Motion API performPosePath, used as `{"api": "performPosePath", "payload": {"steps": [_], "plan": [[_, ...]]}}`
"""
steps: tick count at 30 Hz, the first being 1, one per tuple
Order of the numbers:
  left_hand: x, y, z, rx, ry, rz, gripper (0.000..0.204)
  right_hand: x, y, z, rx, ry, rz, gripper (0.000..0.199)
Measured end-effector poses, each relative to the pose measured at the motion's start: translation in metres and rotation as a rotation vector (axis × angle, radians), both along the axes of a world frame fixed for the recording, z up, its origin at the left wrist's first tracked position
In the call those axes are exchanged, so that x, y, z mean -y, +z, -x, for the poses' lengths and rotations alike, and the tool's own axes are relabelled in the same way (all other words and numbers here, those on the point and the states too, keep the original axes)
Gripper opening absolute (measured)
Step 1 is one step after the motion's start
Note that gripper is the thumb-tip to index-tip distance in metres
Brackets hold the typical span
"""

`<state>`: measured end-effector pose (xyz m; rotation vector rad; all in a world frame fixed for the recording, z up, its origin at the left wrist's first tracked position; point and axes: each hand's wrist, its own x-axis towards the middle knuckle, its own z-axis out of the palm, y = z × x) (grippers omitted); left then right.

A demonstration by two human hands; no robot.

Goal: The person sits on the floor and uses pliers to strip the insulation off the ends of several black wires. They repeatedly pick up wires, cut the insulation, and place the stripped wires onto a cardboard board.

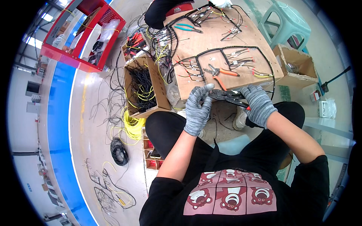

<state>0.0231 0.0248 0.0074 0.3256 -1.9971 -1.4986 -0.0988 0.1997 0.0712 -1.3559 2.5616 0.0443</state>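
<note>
Seated person, head view. Both hands in grey knit gloves, held just below the near edge of the wooden board (196, 49). R hand (259, 103) is closed round the handles of a crimping tool (230, 96) (black body, red tip at the handle end), tool lying roughly 3-to-9 o'clock, its head pointing at the L hand (198, 109). L fingers pinch something small and pale at the tool's head, probably a wire end or terminal; too small to tell. On the board: black wire harness (226, 52) w/ coloured leads, orange-handled pliers (222, 71) at 12 o'clock of the hands. Cardboard box (145, 88) of black and yellow wires at 9 o'clock of the board. Teal stool (288, 20) at 1 o'clock.
</note>
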Motion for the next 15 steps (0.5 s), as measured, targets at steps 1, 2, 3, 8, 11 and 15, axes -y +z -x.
{"api": "performPosePath", "payload": {"steps": [1, 2, 3, 8, 11, 15], "plan": [[0.000, 0.000, 0.000, -0.001, -0.001, 0.004, 0.040, 0.000, -0.002, 0.000, -0.003, -0.006, 0.001, 0.049], [0.000, 0.000, 0.000, -0.007, 0.003, 0.023, 0.040, -0.001, -0.005, 0.000, -0.002, 0.002, 0.020, 0.048], [-0.001, 0.001, 0.001, -0.015, 0.007, 0.041, 0.040, -0.002, -0.009, 0.001, -0.003, 0.009, 0.038, 0.046], [0.000, -0.003, 0.003, -0.045, 0.008, 0.024, 0.042, -0.004, -0.015, 0.003, 0.034, 0.030, 0.097, 0.045], [0.003, 0.003, -0.001, 0.010, -0.008, 0.018, 0.042, 0.001, -0.007, 0.003, 0.114, 0.013, 0.081, 0.046], [0.004, 0.001, -0.001, -0.016, -0.042, -0.070, 0.041, -0.001, -0.016, 0.009, 0.289, -0.019, 0.131, 0.048]]}}
